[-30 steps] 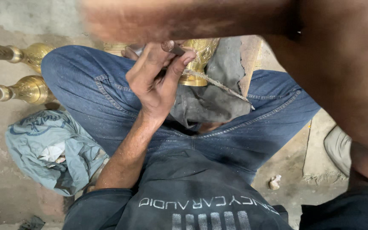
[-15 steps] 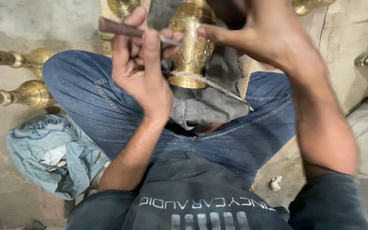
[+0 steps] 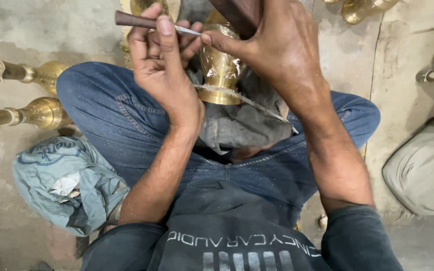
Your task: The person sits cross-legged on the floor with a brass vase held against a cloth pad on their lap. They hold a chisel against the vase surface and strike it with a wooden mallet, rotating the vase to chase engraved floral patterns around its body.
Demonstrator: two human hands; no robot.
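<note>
A dusty concrete floor [image 3: 36,30] lies under a seated person with crossed legs in blue jeans. Nearest, a crumpled grey-green cloth bag [image 3: 66,180] rests by the left thigh. A grey rag [image 3: 242,125] covers the lap, and a brass vase [image 3: 220,70] stands on it. The left hand [image 3: 164,70] is closed around a wooden-handled tool [image 3: 141,21]. The right hand [image 3: 272,45] pinches the tool's metal tip against the vase. Further left, brass stands [image 3: 41,113] lie on the floor.
</note>
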